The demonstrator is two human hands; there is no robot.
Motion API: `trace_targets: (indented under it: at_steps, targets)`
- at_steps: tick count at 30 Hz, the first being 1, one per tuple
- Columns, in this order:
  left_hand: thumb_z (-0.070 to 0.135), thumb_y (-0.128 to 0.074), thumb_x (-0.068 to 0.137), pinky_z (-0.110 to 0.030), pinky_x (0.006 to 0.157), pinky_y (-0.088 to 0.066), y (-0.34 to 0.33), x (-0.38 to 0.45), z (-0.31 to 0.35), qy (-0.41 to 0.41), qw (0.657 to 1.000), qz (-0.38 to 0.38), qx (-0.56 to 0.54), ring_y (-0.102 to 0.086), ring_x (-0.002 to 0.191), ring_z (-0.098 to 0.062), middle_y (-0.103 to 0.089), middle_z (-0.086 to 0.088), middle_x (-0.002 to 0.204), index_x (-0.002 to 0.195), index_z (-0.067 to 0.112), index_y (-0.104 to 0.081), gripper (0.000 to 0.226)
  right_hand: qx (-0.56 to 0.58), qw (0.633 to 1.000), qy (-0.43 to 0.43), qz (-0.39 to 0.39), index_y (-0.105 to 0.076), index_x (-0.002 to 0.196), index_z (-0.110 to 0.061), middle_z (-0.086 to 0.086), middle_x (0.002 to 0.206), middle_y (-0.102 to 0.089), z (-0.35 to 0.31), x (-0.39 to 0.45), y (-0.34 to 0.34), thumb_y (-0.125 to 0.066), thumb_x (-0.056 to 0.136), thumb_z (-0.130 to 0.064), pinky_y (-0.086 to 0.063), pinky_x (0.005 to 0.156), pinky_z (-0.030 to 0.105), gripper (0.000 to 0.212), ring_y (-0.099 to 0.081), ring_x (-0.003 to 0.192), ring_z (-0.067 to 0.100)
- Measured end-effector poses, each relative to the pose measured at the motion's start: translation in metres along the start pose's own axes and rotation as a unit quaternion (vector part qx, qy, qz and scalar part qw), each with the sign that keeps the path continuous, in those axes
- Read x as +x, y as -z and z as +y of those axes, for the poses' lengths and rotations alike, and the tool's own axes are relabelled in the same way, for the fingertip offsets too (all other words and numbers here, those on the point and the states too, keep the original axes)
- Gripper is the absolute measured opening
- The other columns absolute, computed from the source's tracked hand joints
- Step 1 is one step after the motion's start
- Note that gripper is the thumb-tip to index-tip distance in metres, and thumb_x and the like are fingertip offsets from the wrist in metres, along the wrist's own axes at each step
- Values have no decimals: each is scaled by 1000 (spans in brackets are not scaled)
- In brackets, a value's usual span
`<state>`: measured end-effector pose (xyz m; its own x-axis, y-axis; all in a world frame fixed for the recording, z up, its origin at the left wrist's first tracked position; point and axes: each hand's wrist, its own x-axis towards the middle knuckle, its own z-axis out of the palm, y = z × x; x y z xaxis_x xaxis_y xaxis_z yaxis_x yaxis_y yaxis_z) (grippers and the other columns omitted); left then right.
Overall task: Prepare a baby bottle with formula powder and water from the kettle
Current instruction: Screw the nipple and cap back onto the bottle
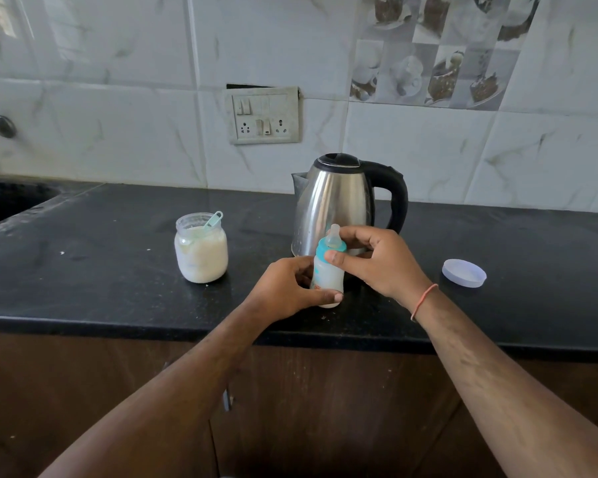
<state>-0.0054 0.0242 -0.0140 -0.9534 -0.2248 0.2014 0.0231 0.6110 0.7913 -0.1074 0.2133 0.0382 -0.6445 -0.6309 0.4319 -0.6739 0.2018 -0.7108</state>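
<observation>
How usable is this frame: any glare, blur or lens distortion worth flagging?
Head view: soft daylight, no harsh shadows; bright streak reflections on the steel kettle; wide-angle bowing curves the counter edge and wall tiles; baby bottle, left hand and right hand are reasonably sharp, the bottle's print unreadable; the black counter swallows detail.

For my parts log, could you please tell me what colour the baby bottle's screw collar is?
The collar is teal, clearest in the head view.
</observation>
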Motion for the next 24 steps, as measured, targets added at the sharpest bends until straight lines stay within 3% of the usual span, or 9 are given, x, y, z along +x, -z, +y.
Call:
trace_targets:
  at_steps: [3,7,9,12,14,17,21,24]
  targets:
    - [52,-94,77,-33,99,-63,-1,1,-1,-3,1000,1,0,-73,107,-3,-77,15,119,137,31,-69,68,-3,999,2,47,-77,129,-25,-18,117,-77,0,-5,-7,-84,80,-58,-61,92,20,60,-69,109,-6]
    - [57,-92,76,-35,99,-64,-1,3,-3,4,1000,5,13,-74,106,-5,-78,14,119,138,31,-69,71,-22,994,0,106,-68,113,-33,-22,107,-71,-1,-10,-22,-90,78,-58,-56,78,10,48,-67,100,-3]
    - [58,-92,75,-35,99,-64,-1,3,-4,4,1000,4,9,-74,106,-4,-78,15,118,137,32,-69,71,-2,994,8,105,-65,117,-34,-22,113,-69,1,-11,-26,-89,81,-54,-58,82,13,48,-67,105,0]
    - [56,-93,75,-35,100,-63,-2,3,-4,0,1000,6,1,-74,106,-3,-78,17,117,137,32,-70,70,68,995,29,61,-64,141,-31,-21,135,-67,6,-11,-23,-86,92,-35,-61,93,21,54,-65,123,1]
    - [55,-93,75,-36,101,-63,-2,2,-3,0,1000,7,-2,-74,108,-3,-78,17,118,136,32,-71,69,83,995,34,31,-63,147,-30,-17,141,-68,10,-12,-20,-83,96,-25,-61,99,24,55,-63,129,2]
    - [55,-93,76,-36,100,-63,-2,1,-2,-4,1000,9,-2,-74,107,-3,-79,17,115,134,32,-72,66,81,995,34,40,-65,142,-30,-17,136,-70,13,-16,-22,-83,95,-20,-62,98,26,52,-65,126,1]
    - [52,-93,77,-35,100,-63,-1,1,-2,-5,1000,7,-4,-74,106,-1,-78,18,115,134,33,-71,64,80,990,51,106,-66,130,-31,-17,129,-71,18,-23,-30,-91,87,-28,-64,86,23,50,-67,121,7]
    - [51,-94,78,-35,101,-63,-1,3,-3,-2,1000,8,1,-74,106,0,-78,18,117,135,32,-71,65,98,987,46,116,-63,131,-30,-14,129,-69,27,-26,-37,-94,85,-30,-66,88,31,55,-66,122,11]
